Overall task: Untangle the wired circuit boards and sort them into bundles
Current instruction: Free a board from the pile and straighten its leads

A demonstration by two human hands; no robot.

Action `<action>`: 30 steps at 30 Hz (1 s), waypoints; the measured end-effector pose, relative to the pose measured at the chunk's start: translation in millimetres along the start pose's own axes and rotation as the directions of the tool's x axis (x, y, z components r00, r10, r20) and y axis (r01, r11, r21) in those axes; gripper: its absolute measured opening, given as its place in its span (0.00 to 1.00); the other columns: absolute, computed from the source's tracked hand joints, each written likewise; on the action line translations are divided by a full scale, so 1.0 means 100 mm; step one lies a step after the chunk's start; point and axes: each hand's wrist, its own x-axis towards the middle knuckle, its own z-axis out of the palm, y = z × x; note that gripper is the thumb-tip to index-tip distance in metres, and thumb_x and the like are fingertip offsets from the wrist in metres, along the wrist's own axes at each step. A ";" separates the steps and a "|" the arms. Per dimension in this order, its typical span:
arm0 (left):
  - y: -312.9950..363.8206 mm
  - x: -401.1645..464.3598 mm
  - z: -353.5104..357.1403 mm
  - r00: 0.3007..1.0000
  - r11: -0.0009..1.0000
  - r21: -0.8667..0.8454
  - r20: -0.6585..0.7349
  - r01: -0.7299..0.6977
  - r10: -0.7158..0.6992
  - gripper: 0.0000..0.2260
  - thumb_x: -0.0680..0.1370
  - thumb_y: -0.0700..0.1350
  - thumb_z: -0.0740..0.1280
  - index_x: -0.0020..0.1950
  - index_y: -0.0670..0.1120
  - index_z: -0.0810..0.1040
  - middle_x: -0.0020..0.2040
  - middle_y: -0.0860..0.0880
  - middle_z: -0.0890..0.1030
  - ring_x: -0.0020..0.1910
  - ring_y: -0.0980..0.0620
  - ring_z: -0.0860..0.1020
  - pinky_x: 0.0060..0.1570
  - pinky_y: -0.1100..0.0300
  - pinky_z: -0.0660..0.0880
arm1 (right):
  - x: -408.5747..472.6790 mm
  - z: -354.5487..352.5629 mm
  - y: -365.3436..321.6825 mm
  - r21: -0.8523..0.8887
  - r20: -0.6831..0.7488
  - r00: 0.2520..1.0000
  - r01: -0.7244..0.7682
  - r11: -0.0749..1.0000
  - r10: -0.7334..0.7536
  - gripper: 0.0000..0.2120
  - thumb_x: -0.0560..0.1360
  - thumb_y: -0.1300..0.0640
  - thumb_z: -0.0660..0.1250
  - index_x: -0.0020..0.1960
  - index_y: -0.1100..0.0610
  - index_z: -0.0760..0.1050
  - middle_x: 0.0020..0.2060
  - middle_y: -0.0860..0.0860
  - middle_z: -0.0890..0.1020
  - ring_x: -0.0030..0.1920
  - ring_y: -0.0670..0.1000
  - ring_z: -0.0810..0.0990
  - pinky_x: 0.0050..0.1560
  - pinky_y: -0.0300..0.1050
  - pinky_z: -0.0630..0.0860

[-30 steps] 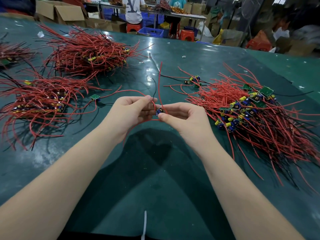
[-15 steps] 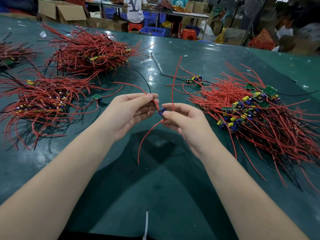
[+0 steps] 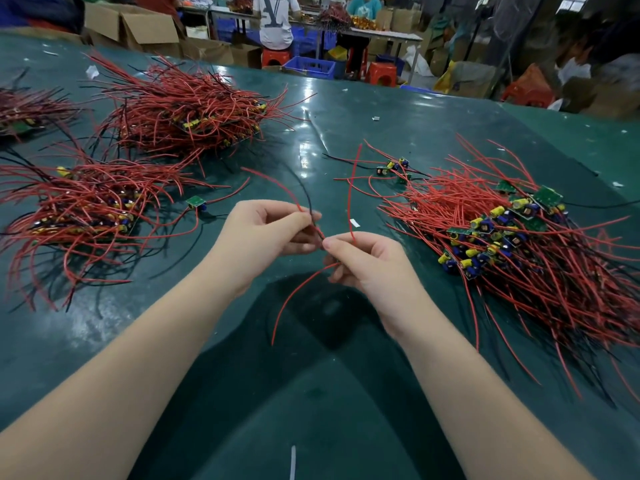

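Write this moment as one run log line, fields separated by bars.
step: untangling | left hand: pinches red wires | right hand: pinches red wire | pile: right, on table

both hands [image 3: 266, 233] [image 3: 367, 263] close together at centre, fingertips pinched

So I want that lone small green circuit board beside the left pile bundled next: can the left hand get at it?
Probably yes: the small green circuit board lies uncovered just beyond the left hand, though its fingers pinch wires.
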 end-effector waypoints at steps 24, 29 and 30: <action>-0.07 0.00 0.01 0.931 0.921 -0.196 0.215 0.338 -0.296 0.02 0.75 0.37 0.69 0.44 0.40 0.81 0.40 0.46 0.84 0.38 0.56 0.83 0.38 0.68 0.78 | -0.03 -0.02 0.04 -0.527 -0.107 0.884 0.338 0.780 -0.455 0.04 0.70 0.58 0.71 0.38 0.52 0.78 0.33 0.45 0.78 0.36 0.46 0.77 0.39 0.41 0.74; -0.05 -0.01 0.01 0.959 0.953 -0.172 0.180 0.249 -0.218 0.02 0.74 0.34 0.69 0.43 0.38 0.82 0.38 0.46 0.85 0.37 0.55 0.84 0.37 0.68 0.78 | -0.01 -0.04 0.02 -0.379 -0.181 0.933 0.226 0.897 -0.311 0.06 0.70 0.57 0.70 0.35 0.50 0.78 0.29 0.42 0.79 0.32 0.44 0.77 0.37 0.42 0.75; -0.06 -0.01 0.03 0.967 0.961 -0.162 0.163 0.224 -0.198 0.02 0.73 0.34 0.70 0.42 0.39 0.82 0.38 0.45 0.85 0.37 0.54 0.84 0.37 0.67 0.78 | 0.00 -0.04 0.01 -0.326 -0.191 0.948 0.184 0.927 -0.255 0.07 0.70 0.58 0.70 0.34 0.50 0.78 0.28 0.43 0.79 0.31 0.47 0.78 0.38 0.46 0.77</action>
